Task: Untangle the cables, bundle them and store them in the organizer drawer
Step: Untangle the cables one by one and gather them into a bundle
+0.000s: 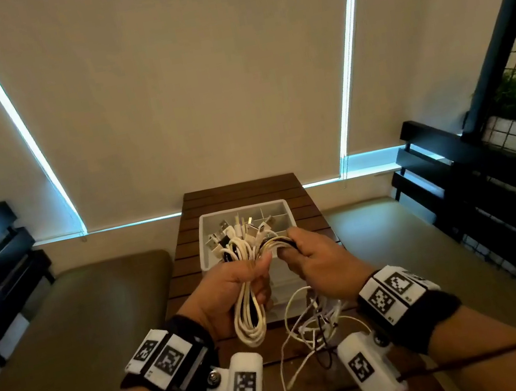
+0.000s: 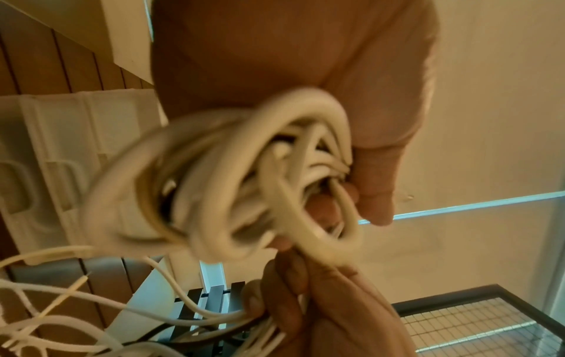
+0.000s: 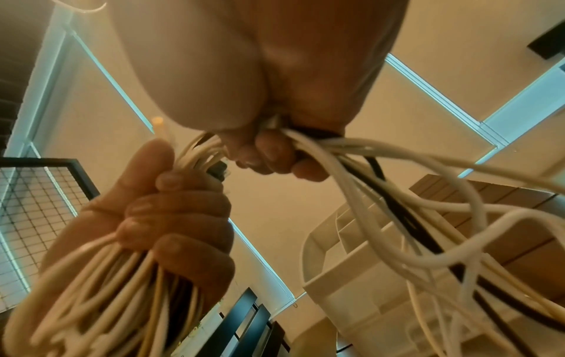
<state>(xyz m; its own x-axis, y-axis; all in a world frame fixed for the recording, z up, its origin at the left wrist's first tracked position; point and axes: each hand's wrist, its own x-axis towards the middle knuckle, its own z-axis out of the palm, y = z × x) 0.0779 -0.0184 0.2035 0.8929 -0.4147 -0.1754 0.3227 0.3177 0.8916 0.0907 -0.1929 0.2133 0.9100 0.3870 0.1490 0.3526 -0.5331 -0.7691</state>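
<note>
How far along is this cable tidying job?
Partly done, it seems. The left hand grips a looped bundle of cables, so those look gathered. The right hand pinches strands running from that bundle. Left to do: a loose tangle lies on the table, and the organizer drawer behind awaits the bundle.

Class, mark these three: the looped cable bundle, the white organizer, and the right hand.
looped cable bundle (image 1: 249,321), head view, on the white loops hanging below the left hand.
white organizer (image 1: 280,204), head view, on its far rim.
right hand (image 1: 319,258), head view, on the back of the hand.
</note>
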